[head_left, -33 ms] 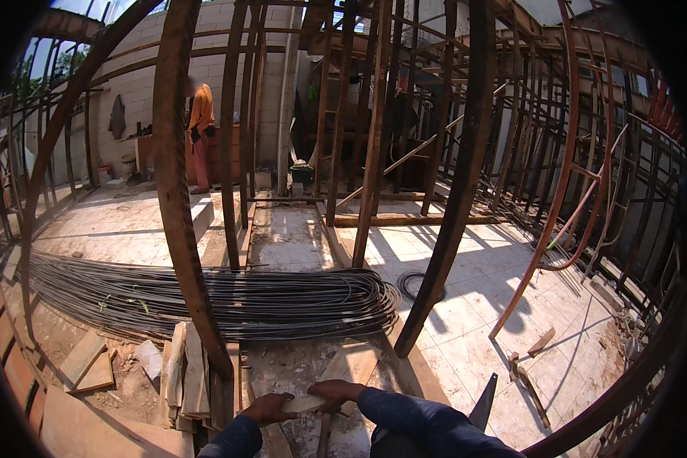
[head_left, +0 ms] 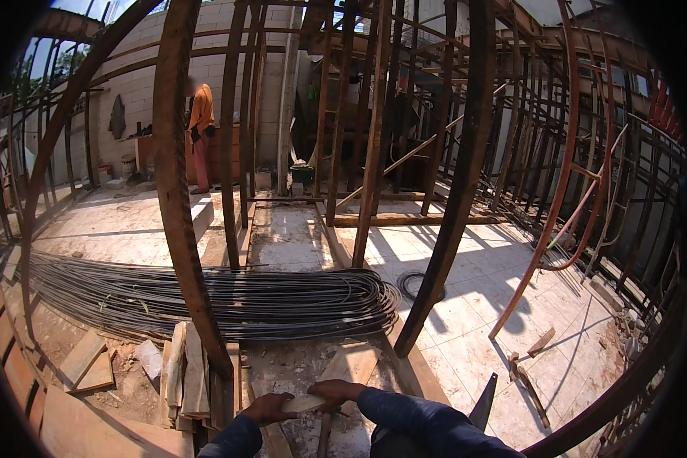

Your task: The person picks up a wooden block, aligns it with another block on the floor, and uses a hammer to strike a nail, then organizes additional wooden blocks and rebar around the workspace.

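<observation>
At the lower middle my left hand (head_left: 269, 408) and my right hand (head_left: 336, 395) are closed on opposite ends of a short pale wooden piece (head_left: 304, 404). A flat wooden board (head_left: 359, 359) lies on the floor just beyond my hands. A dark grey saw blade (head_left: 482, 404) sticks up beside my right forearm. To the left of my hands stand or lean several short planks (head_left: 195, 366) in a pile.
A long bundle of bent steel bars (head_left: 275, 301) crosses the floor ahead, with a small coil (head_left: 420, 286) beside it. Timber posts (head_left: 174, 175) surround me. A red metal scaffold frame (head_left: 569, 179) leans at right. A person in orange (head_left: 202, 111) stands by the back wall.
</observation>
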